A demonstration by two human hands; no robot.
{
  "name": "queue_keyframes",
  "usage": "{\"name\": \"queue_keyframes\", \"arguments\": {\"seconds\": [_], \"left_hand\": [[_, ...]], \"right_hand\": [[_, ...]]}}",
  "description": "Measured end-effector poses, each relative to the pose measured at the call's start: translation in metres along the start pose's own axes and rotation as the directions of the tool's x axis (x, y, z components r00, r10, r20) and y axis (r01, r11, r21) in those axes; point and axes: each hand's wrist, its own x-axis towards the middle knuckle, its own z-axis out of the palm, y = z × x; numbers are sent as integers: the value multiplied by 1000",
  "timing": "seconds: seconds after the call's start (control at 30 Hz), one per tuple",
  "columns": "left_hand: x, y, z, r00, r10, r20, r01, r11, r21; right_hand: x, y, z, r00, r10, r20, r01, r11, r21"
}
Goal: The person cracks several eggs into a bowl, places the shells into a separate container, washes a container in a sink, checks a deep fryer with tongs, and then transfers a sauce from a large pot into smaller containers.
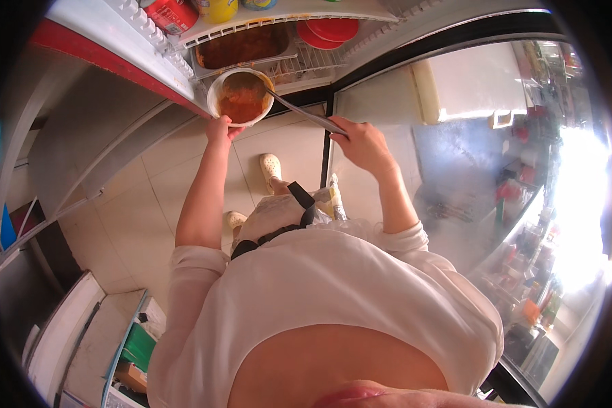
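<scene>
A white bowl [211,99] with red-orange sauce [242,104] in it is held at its near rim by my left hand [222,131]. My right hand [362,145] grips the long metal handle of a ladle [306,115], whose head dips inside the bowl. Orange smears mark the bowl's rim. Just beyond it, on a wire shelf [326,58] of an opened refrigerator, sits a metal tray [290,51] filled with a dark red-brown food [245,46]. The ladle's head partly covers the sauce.
The refrigerator's glass door [382,112] stands open on the right. Red lids or dishes [331,31] lie beside the tray. On the upper shelf [285,18] are a red can [171,14] and a yellow container [217,9]. A low cabinet [102,331] is at lower left.
</scene>
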Motion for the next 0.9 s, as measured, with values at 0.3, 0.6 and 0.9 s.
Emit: {"name": "queue_keyframes", "arguments": {"seconds": [0.3,0.6,0.9], "left_hand": [[-2,10,1,1000,-7,-26,7,1000,16],[-20,19,15,997,48,-62,-43,996,77],[-20,27,18,996,13,-86,0,989,148]], "right_hand": [[35,21,-22,899,135,416,-423,513,747],[181,-48,21,985,-149,89,170,929,-329],[225,-29,-19,828,-46,558,71,997,-24]]}}
